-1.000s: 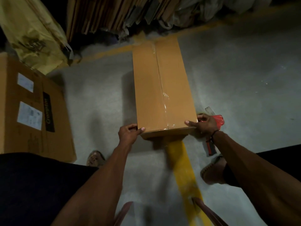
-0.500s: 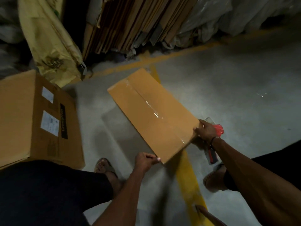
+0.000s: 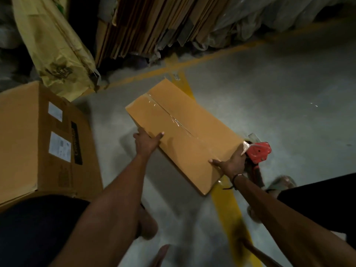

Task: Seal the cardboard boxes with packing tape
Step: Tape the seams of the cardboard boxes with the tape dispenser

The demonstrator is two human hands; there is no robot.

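A long, flat brown cardboard box (image 3: pixel 192 143) lies askew above the grey floor, its centre seam covered by clear packing tape (image 3: pixel 173 120). My left hand (image 3: pixel 146 143) grips its long left edge, thumb on top. My right hand (image 3: pixel 231 160) holds the near right end, fingers spread over the top face. A red tape dispenser (image 3: pixel 258 151) lies on the floor just beyond my right hand, partly hidden by it.
A large brown carton (image 3: pixel 38 143) with white labels stands at the left. Flattened cardboard sheets (image 3: pixel 154 26) and a yellow bag (image 3: pixel 55 47) lean at the back. Yellow floor lines (image 3: pixel 227 205) run under the box. My sandalled feet are near the box.
The box has turned from pointing straight away to lying diagonally. My left hand slid from the near corner up along the long left edge; my right hand shifted onto the near end.
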